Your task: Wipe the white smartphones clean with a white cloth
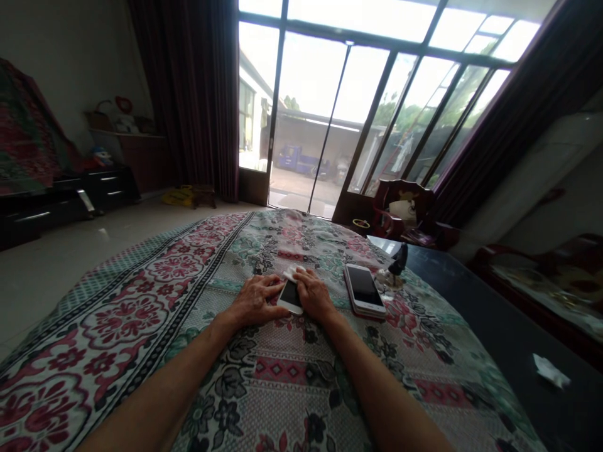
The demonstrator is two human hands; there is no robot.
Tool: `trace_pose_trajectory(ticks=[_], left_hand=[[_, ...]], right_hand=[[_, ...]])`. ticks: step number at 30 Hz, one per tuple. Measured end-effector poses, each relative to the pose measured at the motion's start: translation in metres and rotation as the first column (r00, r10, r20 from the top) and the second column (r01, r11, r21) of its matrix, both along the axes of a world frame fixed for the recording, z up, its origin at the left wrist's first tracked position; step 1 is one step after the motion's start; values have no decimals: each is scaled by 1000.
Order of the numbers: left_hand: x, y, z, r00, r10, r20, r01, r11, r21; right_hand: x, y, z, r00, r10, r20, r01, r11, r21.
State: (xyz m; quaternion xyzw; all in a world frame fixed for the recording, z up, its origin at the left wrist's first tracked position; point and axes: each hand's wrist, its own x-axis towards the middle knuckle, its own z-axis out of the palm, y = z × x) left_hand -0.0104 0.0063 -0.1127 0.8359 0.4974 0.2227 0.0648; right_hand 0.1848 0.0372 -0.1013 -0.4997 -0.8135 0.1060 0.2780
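Note:
A white smartphone (291, 300) with a dark screen lies on the patterned cloth in front of me. My left hand (258, 298) grips it along its left side, thumb at the bottom edge and fingers by the upper left. Under the fingertips of my right hand (313, 294) a white tissue (290, 274) is pressed on the phone's top end. The right hand covers the phone's right side. To the right lie white phones stacked together, the top phone (365, 287) with its dark screen up. Beside them stands a clear bottle with a black top (394, 273).
The floral cloth (264, 389) covers the surface under my hands. On the dark tabletop (490, 326) at right lies a crumpled white tissue (551, 371). A wooden chair (405, 210) stands behind, near glass doors (320, 125). A yellow bag (178, 196) is on the floor at left.

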Motion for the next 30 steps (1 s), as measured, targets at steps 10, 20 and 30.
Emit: trace_pose_trajectory(ticks=[10, 20, 30], left_hand=[[-2, -3, 7, 998, -53, -15, 53, 998, -37], [-1, -3, 2, 1000, -13, -18, 13, 1000, -16], [0, -5, 4, 999, -38, -12, 38, 999, 4]], right_hand=[[-3, 12, -5, 998, -42, -40, 42, 999, 0], [-2, -29, -6, 999, -7, -53, 10, 998, 56], [8, -67, -9, 980, 197, -10, -196, 977, 88]])
